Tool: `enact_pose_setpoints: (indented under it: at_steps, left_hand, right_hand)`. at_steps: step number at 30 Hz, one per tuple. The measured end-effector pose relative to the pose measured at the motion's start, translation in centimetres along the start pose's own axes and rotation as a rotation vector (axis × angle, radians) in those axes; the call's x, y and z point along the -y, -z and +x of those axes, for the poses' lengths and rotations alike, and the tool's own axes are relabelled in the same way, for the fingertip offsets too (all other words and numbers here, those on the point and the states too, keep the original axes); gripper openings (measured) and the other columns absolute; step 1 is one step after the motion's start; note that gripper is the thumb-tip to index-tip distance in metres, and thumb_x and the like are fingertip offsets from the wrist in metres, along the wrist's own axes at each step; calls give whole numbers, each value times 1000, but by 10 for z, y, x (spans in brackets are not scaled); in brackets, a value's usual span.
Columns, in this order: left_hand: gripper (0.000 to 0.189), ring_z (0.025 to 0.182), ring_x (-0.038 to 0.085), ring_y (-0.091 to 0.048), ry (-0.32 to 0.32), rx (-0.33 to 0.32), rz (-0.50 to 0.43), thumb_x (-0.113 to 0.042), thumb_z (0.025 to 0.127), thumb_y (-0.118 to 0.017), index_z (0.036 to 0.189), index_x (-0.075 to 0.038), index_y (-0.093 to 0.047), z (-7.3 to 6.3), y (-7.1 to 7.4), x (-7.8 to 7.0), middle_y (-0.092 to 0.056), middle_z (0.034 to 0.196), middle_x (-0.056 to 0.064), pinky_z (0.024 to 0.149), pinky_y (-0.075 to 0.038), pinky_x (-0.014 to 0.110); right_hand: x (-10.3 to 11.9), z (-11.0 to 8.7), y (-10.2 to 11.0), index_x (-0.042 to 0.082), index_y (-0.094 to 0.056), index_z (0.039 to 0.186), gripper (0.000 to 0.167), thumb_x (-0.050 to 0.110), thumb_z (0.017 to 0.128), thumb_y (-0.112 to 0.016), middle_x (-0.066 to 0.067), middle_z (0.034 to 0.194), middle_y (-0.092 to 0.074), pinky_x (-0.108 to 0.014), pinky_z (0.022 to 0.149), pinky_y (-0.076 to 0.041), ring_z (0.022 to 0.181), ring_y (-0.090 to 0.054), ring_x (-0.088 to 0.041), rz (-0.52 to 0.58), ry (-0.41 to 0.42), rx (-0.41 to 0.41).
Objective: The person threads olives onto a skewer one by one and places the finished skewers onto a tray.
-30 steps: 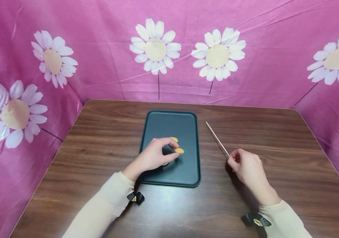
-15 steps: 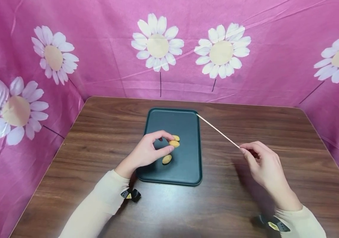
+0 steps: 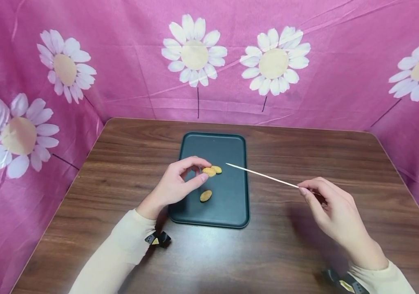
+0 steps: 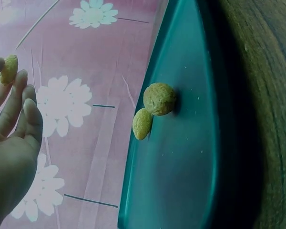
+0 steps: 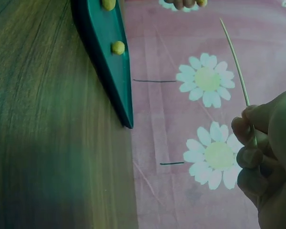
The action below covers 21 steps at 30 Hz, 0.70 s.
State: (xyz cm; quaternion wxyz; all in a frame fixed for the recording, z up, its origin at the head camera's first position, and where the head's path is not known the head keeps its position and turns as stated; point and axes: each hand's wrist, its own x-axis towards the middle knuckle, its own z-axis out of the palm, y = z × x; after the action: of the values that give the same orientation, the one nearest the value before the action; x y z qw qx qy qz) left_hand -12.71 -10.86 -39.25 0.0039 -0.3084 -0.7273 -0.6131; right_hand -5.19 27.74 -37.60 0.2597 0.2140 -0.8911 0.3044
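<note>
My left hand (image 3: 177,181) pinches a small yellow-brown oval ball (image 3: 209,172) between thumb and fingertips, raised above the dark green tray (image 3: 227,208). In the left wrist view the held ball (image 4: 8,70) has a rough, fried-looking surface. Two similar pieces lie on the tray: a nearer ball (image 3: 206,196) and a farther ball (image 3: 216,169), partly behind the held one in the head view. My right hand (image 3: 336,216) pinches a thin wooden skewer (image 3: 264,175) near its rear end. Its pointed tip is over the tray, aimed left at the held ball and apart from it.
The tray lies flat on a brown wood-grain table (image 3: 128,151), near its far middle. A pink cloth with white daisies (image 3: 128,81) hangs behind the table and at both sides. Each wrist wears a dark strap, such as the left strap (image 3: 157,239).
My right hand has moved right and raised the skewer, whose tip has swung left over the tray. The left hand has shifted left and slightly away, carrying the ball; the nearer ball is now uncovered.
</note>
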Motion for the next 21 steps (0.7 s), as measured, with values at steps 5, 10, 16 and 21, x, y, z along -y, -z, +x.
enact_pose_setpoints:
  at_steps: [5, 10, 16, 21]
  left_hand:
    - [28, 94, 16, -61, -22, 14, -48, 11, 95, -71, 122, 5, -72, -1, 1, -4, -72, 112, 18, 89, -54, 24]
    - [30, 95, 18, -61, -55, 32, -108, 15, 92, -72, 122, 8, -70, -1, 3, -8, -70, 112, 20, 90, -54, 26]
    - [32, 96, 18, -61, -62, 32, -110, 16, 91, -73, 121, 8, -70, -1, 4, -9, -68, 116, 19, 88, -54, 27]
    - [32, 99, 18, -60, -55, 37, -93, 15, 91, -73, 122, 6, -70, -2, 2, -10, -67, 118, 21, 88, -53, 27]
  right_hand:
    - [2, 3, -1, 4, -78, 103, 26, 25, 109, -64, 2, 86, -69, -12, 63, -42, 77, -49, 11, 31, 76, -45]
    - [8, 7, 0, 3, -79, 100, 53, 47, 113, -53, -1, 86, -72, -11, 62, -46, 79, -51, 11, 30, 134, -63]
    - [15, 10, 3, 2, -78, 98, 52, 45, 113, -52, 1, 85, -71, -12, 64, -46, 77, -51, 10, 20, 172, -61]
    - [17, 11, 3, 3, -78, 97, 50, 43, 114, -52, 4, 82, -67, -13, 63, -44, 73, -48, 8, 13, 186, -53]
